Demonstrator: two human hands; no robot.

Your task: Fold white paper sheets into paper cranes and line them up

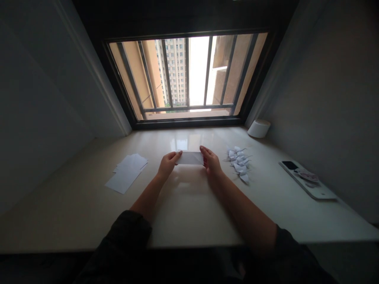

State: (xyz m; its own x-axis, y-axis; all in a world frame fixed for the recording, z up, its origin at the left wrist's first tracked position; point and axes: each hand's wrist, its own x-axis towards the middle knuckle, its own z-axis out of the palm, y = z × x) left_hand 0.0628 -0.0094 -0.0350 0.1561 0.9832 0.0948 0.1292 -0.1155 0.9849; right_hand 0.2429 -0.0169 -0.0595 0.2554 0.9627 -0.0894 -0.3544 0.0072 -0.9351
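A folded white sheet of paper [190, 158] is held just above the pale counter [189, 205], in front of the window. My left hand [168, 163] pinches its left end with fingers closed on the edge. My right hand [210, 159] pinches its right end the same way. Both forearms reach forward from dark sleeves at the bottom of the view.
A loose stack of white paper sheets [126, 172] lies to the left. Several small folded paper cranes [239, 162] sit to the right. Further right lie a phone [308, 179] and a white round container [258, 128] by the wall. A barred window [188, 77] faces me.
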